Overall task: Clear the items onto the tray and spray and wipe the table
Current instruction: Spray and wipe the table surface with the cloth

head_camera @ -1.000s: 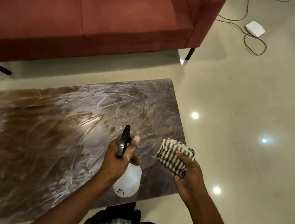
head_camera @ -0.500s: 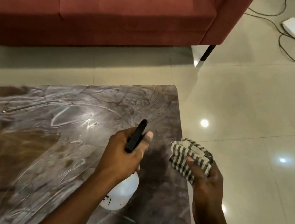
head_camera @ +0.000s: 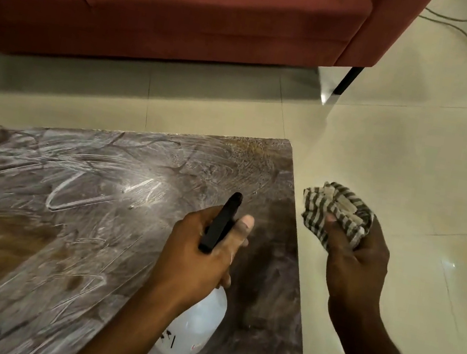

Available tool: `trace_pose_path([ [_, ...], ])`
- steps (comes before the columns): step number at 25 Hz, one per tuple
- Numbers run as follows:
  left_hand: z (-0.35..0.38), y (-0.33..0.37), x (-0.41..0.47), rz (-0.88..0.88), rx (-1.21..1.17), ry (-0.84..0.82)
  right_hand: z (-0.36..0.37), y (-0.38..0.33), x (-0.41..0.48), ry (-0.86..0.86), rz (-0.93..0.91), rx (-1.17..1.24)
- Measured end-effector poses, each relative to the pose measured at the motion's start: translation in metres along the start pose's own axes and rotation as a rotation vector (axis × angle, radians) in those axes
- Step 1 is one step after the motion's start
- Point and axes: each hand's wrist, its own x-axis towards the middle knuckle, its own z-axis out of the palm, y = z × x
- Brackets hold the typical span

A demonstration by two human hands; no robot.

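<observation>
While my left hand (head_camera: 201,251) grips the white spray bottle (head_camera: 194,328) by its black trigger head above the streaked table (head_camera: 66,210), my right hand (head_camera: 351,258), just beyond the table's edge, clutches the bunched striped cloth (head_camera: 334,212).

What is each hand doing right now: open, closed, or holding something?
Left hand: closed round the white plastic spray bottle with a black trigger head.
Right hand: closed on the bunched grey-and-white striped cloth.
</observation>
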Motion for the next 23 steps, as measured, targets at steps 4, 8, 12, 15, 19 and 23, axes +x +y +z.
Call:
trace_pose_path([
  [4, 0.001, 0.002, 0.0, 0.033, 0.047, -0.002, 0.031, -0.016, 0.043, -0.038, -0.154, -0.137],
  [8, -0.003, 0.001, -0.01, 0.082, -0.002, -0.044, 0.071, -0.023, 0.085, -0.153, -0.272, -0.3],
  [12, -0.009, -0.003, -0.026, 0.119, -0.028, -0.03, 0.108, -0.01, 0.098, -0.543, -0.355, -0.805],
  [15, -0.014, -0.009, -0.033, 0.083, -0.072, 0.003, 0.083, 0.009, 0.074, -0.786, -0.746, -1.054],
  [19, -0.018, -0.012, -0.041, 0.053, 0.006, 0.032, 0.037, 0.012, 0.086, -0.934, -1.02, -1.107],
  [23, -0.016, -0.015, -0.054, 0.096, 0.065, 0.074, 0.122, -0.018, 0.102, -0.714, -0.543, -1.111],
])
